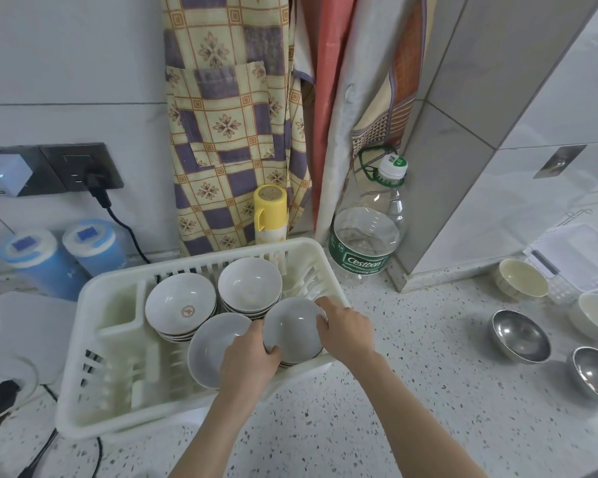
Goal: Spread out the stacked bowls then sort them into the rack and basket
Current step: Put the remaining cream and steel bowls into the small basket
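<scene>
A white plastic basket on the speckled counter holds stacks of bowls. At its back stand a white stack with a red mark and a second white stack. Nearer me lies a grey bowl. To its right a grey bowl sits on top of a short stack. My left hand grips that bowl's near-left rim, thumb inside. My right hand holds its far-right rim with curled fingers. At the right, on the counter, stand two steel bowls and cream bowls.
Behind the basket are a yellow spray can, a large clear water bottle, two blue canisters and hanging aprons. Cables run at the left from a wall socket. A white rack stands far right.
</scene>
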The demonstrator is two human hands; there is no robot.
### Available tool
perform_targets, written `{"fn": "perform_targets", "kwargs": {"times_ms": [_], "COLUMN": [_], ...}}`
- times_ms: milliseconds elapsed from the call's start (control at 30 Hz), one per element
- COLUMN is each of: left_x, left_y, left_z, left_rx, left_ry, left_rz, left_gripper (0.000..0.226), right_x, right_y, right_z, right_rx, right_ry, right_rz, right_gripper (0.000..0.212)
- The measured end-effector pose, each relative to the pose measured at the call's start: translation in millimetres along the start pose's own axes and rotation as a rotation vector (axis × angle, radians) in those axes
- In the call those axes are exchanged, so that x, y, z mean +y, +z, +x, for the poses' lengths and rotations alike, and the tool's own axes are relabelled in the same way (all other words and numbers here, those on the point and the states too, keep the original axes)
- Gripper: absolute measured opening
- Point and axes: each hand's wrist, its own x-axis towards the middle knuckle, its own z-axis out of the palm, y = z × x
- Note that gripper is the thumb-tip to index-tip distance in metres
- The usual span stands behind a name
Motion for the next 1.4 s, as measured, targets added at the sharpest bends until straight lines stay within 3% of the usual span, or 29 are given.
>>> {"fn": "perform_targets", "kwargs": {"times_ms": [300,400,567,733,1033,1200,1400], "left_x": [-4.1,-7.7,-3.6,34.9,163.6,238.0,317.9], "left_y": [0.4,-0.6,-0.5,11.0,119.1,206.0,280.0], "left_z": [-9.6,-18.4,-33.3,-58.4,-111.7,-134.7,-159.9], "left_rx": [0.063,0.053,0.039,0.057,-0.122,-0.218,-0.363], "left_ry": [0.020,0.002,-0.064,-0.118,-0.192,-0.202,-0.220], "left_rz": [-0.070,-0.139,-0.351,-0.545,-0.905,-0.915,-0.859], "left_gripper": [0.035,0.038,0.035,0.026,0.020,0.020,0.029], "right_x": [-1.5,2.2,22.2,54.8,224.0,331.4,437.6], "right_y": [5.1,1.9,-14.9,-29.9,-64.6,-86.5,-97.7], "right_z": [-3.6,-9.9,-28.5,-73.5,-142.2,-167.1,-205.8], "right_rx": [0.065,0.110,0.122,0.123,0.080,0.145,0.156], "right_ry": [0.022,0.027,0.091,0.091,0.195,0.276,0.584], "right_rz": [-0.003,0.229,0.906,1.112,1.126,1.120,1.224], "right_gripper": [0.033,0.030,0.023,0.029,0.029,0.031,0.024]}}
